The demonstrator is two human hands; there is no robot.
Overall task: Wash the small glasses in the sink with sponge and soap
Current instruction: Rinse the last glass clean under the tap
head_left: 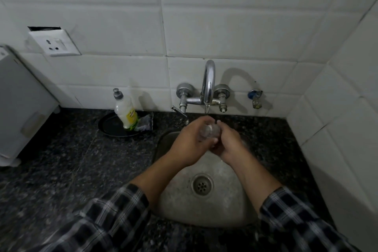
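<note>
A small clear glass [208, 131] is held between both hands over the steel sink [225, 206], right under the tap's spout. My left hand [189, 143] wraps its left side and my right hand [227, 143] grips its right side. A thin stream of water falls from the chrome tap [208, 82] onto the glass. The dish soap bottle [125, 110] stands on a black plate [111, 127] at the left, next to a dark scrub pad [145, 122]. No other glass shows in the sink.
Dark speckled granite counter [61, 170] surrounds the sink. A white appliance [18, 108] stands at the far left under a wall socket [54, 43]. A small blue-capped valve [255, 98] sits right of the tap. White tiled walls close the back and right side.
</note>
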